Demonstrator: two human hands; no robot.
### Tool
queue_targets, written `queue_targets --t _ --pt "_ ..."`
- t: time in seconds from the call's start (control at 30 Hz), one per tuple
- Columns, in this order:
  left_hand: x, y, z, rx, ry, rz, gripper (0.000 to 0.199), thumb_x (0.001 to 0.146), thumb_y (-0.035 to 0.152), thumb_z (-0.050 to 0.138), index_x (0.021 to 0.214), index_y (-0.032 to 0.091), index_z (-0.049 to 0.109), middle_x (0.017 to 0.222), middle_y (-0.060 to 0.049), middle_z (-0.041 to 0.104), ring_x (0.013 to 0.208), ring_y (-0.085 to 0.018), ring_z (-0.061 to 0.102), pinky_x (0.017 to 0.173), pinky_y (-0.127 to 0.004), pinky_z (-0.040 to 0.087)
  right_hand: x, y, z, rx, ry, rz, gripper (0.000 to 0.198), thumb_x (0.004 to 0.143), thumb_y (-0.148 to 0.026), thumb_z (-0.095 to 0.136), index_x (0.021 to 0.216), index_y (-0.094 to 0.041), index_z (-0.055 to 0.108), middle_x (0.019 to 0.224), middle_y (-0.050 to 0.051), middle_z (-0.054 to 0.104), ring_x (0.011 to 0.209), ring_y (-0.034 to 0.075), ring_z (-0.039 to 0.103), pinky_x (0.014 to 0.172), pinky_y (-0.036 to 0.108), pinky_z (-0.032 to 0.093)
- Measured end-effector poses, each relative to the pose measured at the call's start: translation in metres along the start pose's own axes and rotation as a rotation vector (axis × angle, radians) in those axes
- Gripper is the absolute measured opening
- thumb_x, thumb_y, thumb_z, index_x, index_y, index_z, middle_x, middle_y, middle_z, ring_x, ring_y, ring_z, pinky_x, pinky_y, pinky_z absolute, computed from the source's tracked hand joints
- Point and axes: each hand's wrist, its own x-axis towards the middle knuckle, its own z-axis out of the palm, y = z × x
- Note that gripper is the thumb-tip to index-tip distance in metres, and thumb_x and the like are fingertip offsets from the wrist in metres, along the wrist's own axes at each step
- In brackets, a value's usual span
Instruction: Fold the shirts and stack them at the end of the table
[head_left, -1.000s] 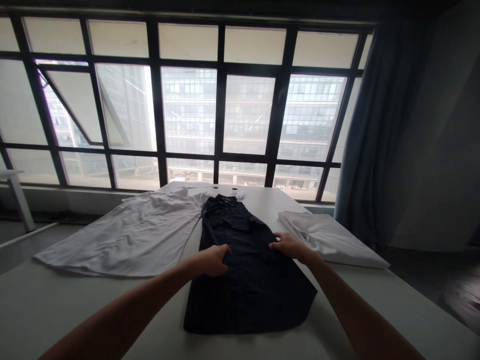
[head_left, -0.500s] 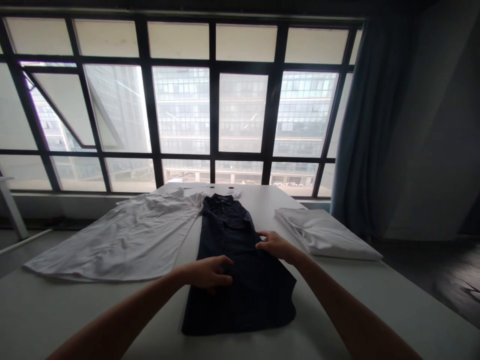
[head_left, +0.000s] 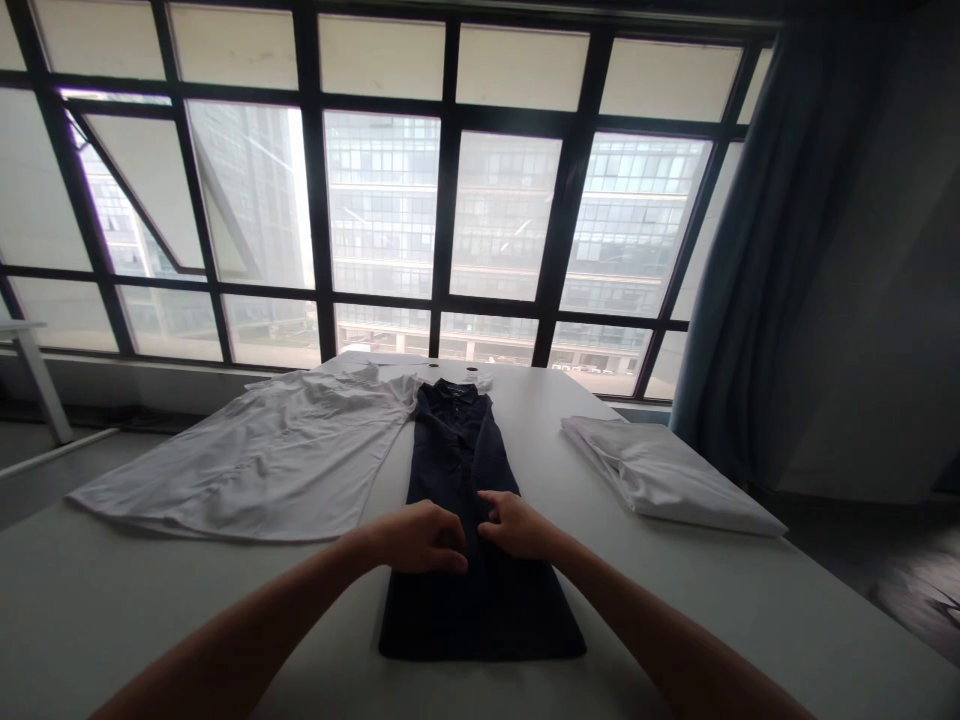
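A dark navy collared shirt point(head_left: 480, 625) lies lengthwise on the white table point(head_left: 322, 620) in front of me, collar pointing toward the window. Its right side is folded inward, making a long narrow shape. My left hand point(head_left: 424, 538) is curled on the middle of the shirt, its thumb and forefinger at the fold's edge. Close beside it, my right hand point(head_left: 517, 525) grips the inner edge of the folded side, forefinger stretched forward. The fingertips under both hands are partly hidden against the dark cloth.
A white shirt point(head_left: 255, 455) is spread out on the left of the table. To the right lies a folded white garment point(head_left: 667, 475). Behind the table are large framed windows point(head_left: 382, 205) and a blue curtain point(head_left: 735, 330). Another white table point(head_left: 37, 375) shows at far left.
My right hand has moved left, bringing the navy shirt's right side in toward the middle. My left hand has stayed over the shirt, its fingers more curled. The view has tilted slightly.
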Motion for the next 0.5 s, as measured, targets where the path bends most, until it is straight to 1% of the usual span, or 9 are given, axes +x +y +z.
queue_targets --t 0.1,0.2,0.27,0.37,0.43,0.5 --pt "-0.001 0.009 0.006 0.086 -0.002 0.032 0.036 0.078 0.039 0.074 0.109 0.021 0.071 0.077 0.000 0.070 0.068 -0.016 0.065 0.058 -0.021 0.042 -0.003 -0.003 0.002 0.031 -0.101 0.031 0.069 0.084 -0.005 0.060 0.149 -0.004 0.038 0.074 -0.001 0.064 0.052 0.010 0.054 0.044 0.017 0.040" --pt "0.000 0.009 0.008 0.168 0.028 0.086 0.027 0.087 0.031 0.064 0.112 0.023 0.069 0.082 -0.001 0.073 0.075 -0.018 0.068 0.064 -0.022 0.044 -0.006 -0.008 -0.001 0.102 -0.158 0.061 0.068 0.086 -0.006 0.060 0.150 -0.004 0.037 0.073 -0.003 0.062 0.047 0.008 0.052 0.040 0.016 0.040" --pt "0.001 0.006 0.008 0.221 0.065 0.113 0.026 0.091 0.026 0.057 0.115 0.024 0.068 0.091 -0.003 0.074 0.085 -0.020 0.070 0.071 -0.024 0.046 -0.007 -0.010 -0.004 0.134 -0.155 0.055 0.066 0.087 -0.004 0.058 0.149 -0.002 0.037 0.069 -0.005 0.060 0.045 0.007 0.049 0.039 0.016 0.039" --pt "0.004 0.000 0.008 0.288 0.109 0.087 0.033 0.092 0.028 0.056 0.124 0.025 0.063 0.103 -0.006 0.074 0.097 -0.025 0.070 0.078 -0.027 0.048 -0.006 -0.011 -0.008 0.175 -0.113 0.023 0.063 0.088 -0.004 0.056 0.148 -0.003 0.039 0.064 -0.007 0.056 0.043 0.006 0.046 0.039 0.015 0.039" --pt "0.007 -0.002 0.011 0.338 0.100 0.067 0.033 0.093 0.030 0.057 0.125 0.024 0.062 0.105 -0.007 0.074 0.098 -0.026 0.070 0.078 -0.028 0.049 -0.005 -0.010 -0.010 0.204 -0.096 0.009 0.063 0.088 -0.006 0.057 0.148 -0.003 0.040 0.064 -0.007 0.055 0.042 0.006 0.045 0.039 0.015 0.039" --pt "0.011 -0.001 0.014 0.391 0.078 0.068 0.029 0.093 0.030 0.056 0.119 0.023 0.065 0.106 -0.008 0.074 0.097 -0.026 0.070 0.077 -0.028 0.049 -0.004 -0.007 -0.012 0.221 -0.103 0.010 0.063 0.087 -0.006 0.057 0.148 -0.003 0.039 0.063 -0.007 0.055 0.041 0.006 0.045 0.039 0.015 0.039"
